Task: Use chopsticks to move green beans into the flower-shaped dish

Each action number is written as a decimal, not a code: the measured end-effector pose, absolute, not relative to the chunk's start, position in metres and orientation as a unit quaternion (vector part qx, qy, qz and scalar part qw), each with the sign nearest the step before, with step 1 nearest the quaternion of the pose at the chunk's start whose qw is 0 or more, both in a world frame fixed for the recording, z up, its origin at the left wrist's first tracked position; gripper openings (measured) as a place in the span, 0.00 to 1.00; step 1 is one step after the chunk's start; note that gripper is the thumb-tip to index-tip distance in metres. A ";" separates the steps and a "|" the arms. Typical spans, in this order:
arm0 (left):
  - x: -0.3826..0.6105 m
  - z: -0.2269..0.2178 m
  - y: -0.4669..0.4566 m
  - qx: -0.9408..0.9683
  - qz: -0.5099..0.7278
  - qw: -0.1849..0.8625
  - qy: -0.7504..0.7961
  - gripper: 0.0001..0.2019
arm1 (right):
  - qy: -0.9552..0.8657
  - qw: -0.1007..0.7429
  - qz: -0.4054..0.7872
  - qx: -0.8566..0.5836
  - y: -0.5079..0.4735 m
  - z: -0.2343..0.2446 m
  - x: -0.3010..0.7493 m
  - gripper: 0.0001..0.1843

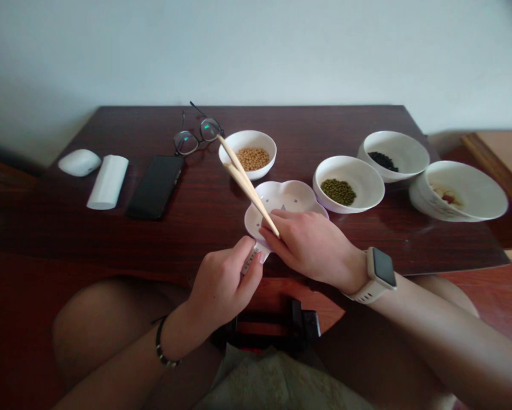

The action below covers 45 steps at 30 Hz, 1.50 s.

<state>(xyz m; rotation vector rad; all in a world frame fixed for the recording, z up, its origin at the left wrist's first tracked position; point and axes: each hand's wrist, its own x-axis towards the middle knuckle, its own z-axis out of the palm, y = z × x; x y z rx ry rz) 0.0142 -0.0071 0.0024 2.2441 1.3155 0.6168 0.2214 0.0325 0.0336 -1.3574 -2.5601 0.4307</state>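
Note:
My right hand (309,245) is closed around a pair of pale chopsticks (245,181), whose tips point up and left toward the bowl of yellow soybeans (249,152). My left hand (224,282) pinches the near rim of a white flower-shaped dish (285,196) that sits at the table's front edge. The dish looks nearly bare. A bowl of green mung beans (349,183) stands just right of the dish.
A bowl with black beans (393,155) and a larger bowl with reddish bits (458,191) stand at the right. Glasses (197,136), a black phone (155,187), a white cylinder (108,181) and a white mouse (79,162) lie at the left of the dark wooden table (324,122).

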 end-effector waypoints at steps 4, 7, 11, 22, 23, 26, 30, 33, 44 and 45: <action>0.014 0.003 -0.007 0.816 0.227 0.231 0.479 0.10 | -0.869 0.105 0.146 -0.462 0.033 0.033 0.220 0.17; 0.015 0.003 -0.008 0.816 0.227 0.232 0.479 0.10 | -0.867 0.101 0.146 -0.465 0.033 0.033 0.220 0.17; 0.014 0.003 -0.007 0.816 0.226 0.232 0.479 0.10 | -0.868 0.101 0.148 -0.464 0.033 0.034 0.220 0.17; 0.014 0.001 -0.008 0.817 0.230 0.231 0.476 0.10 | -0.867 0.099 0.155 -0.462 0.033 0.034 0.221 0.17; 0.014 0.001 -0.008 0.817 0.230 0.231 0.476 0.10 | -0.868 0.100 0.154 -0.462 0.033 0.034 0.220 0.17; 0.014 0.001 -0.008 0.815 0.227 0.234 0.478 0.10 | -0.869 0.094 0.152 -0.462 0.033 0.034 0.220 0.17; 0.014 0.001 -0.008 0.814 0.228 0.239 0.479 0.10 | -0.868 0.087 0.152 -0.464 0.033 0.034 0.220 0.17; 0.014 0.002 -0.008 0.813 0.230 0.239 0.478 0.10 | -0.869 0.087 0.151 -0.464 0.032 0.034 0.220 0.17; 0.015 0.002 -0.007 0.815 0.224 0.231 0.482 0.10 | -0.872 0.096 0.146 -0.458 0.033 0.033 0.222 0.18; 0.015 0.002 -0.008 0.816 0.223 0.229 0.481 0.10 | -0.871 0.095 0.146 -0.459 0.033 0.033 0.221 0.18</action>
